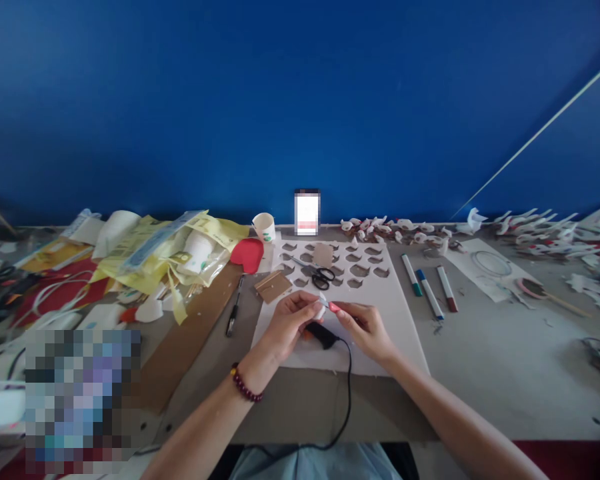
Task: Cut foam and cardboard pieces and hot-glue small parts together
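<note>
Pinched in left hand (295,321), fingertips together on it: small white piece (322,304). Clamped between right hand (366,327) fingertips: small red bit (334,307), just beside white piece; cannot tell whether joined. Both over white sheet (397,303). From white piece, at 6 o'clock: black corded tool (323,335), partly behind left hand. At 12: black-handled scissors (321,275). At 10: red heart-shaped piece (248,256). At 9: black pen (235,308). Near 3: three white-barrelled markers (430,295).
</note>
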Available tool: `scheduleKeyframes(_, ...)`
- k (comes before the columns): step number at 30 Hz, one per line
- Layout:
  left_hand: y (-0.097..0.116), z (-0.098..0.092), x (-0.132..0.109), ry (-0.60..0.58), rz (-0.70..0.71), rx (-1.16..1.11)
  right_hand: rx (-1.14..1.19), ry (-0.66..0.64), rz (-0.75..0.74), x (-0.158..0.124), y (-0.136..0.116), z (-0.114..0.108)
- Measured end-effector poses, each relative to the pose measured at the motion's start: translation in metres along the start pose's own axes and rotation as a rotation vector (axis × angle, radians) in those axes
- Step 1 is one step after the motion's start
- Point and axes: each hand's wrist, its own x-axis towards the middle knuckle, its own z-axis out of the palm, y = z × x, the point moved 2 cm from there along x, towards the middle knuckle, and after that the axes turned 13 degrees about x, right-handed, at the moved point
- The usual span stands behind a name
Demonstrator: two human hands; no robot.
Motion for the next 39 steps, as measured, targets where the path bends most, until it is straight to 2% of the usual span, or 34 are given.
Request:
scheduleKeyframes(6,-0.0006,0.0017,0.0000,-0.063,-0.009,-0.082,0.005,0.003,0.012,-0.0001,-0.0020,0.0001)
scheduleKeyframes(10,0.0007,0.0013,-0.0006,-0.042,-0.001,-0.052,0.019,0.004,0.030,-0.0004,-0.0017,0.0005)
scheduleKeyframes(16,-0.0018,0.0051,-0.0047,-0.051,-0.064,0.067,0.042,0.038,0.045,0.0008,0.0049,-0.0016)
scheduleKeyframes(20,0.0007,0.0042,-0.0041,-0.021,-0.017,0.068,0.053,0.060,0.043,0.0006,0.0069,-0.0018)
scheduleKeyframes(24,0.0022,0.0020,-0.0012,0.005,0.034,0.016,0.044,0.014,0.034,-0.0005,0.0052,-0.0002)
scheduleKeyframes(39,0.0036,0.0022,-0.0026,0.002,0.027,0.043,0.023,-0.006,0.038,-0.0004,-0.0010,-0.0005)
